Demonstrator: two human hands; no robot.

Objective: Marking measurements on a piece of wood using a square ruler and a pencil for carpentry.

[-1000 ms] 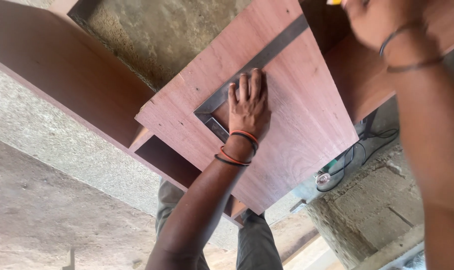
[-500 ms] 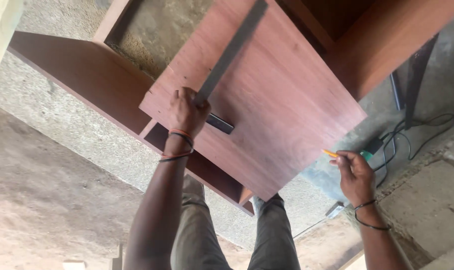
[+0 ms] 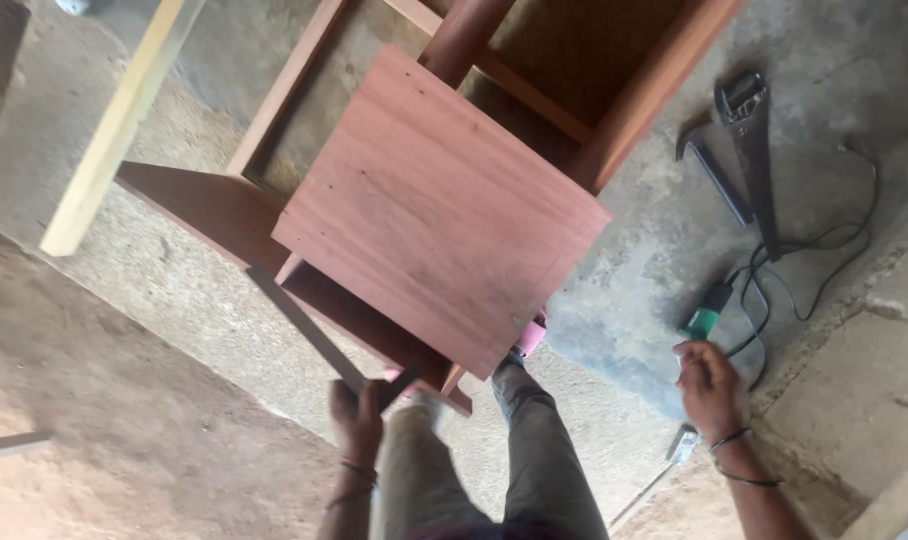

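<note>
The left hand (image 3: pixel 356 408) is closing around the corner of a dark metal square (image 3: pixel 309 335), fingers wrapped where blade and stock meet; the long blade is running up and to the left, off the panel and hanging over the sawdust-strewn floor (image 3: pixel 154 420), so the tool is being carried by its heavier end, in my judgement for balance. The hand is blurred, so the exact finger placement is not readable.

The right hand (image 3: pixel 707 385) is hanging out to the side, well apart from the woodwork, fingers loosely curled; whether it is pinching anything I cannot tell, the frame being too soft there.

The reddish-brown panel (image 3: pixel 439 205) is lying flat on top of a furniture frame (image 3: pixel 614 110) of the same wood, tilted diagonally in view, its near corner just above the person's trousered legs (image 3: pixel 534 450); the surface is bare, nothing resting on it. The frame is giving it support at working height, which appears to be why it is sitting there.

On the concrete to the right, a handsaw (image 3: pixel 757 150) is lying beside a dark angled bar (image 3: pixel 714 170); nearer the right hand, a green power tool (image 3: pixel 704 322) is resting with its black cable (image 3: pixel 824 260) looping outward. A pale timber length (image 3: pixel 114 130) is lying at upper left.
</note>
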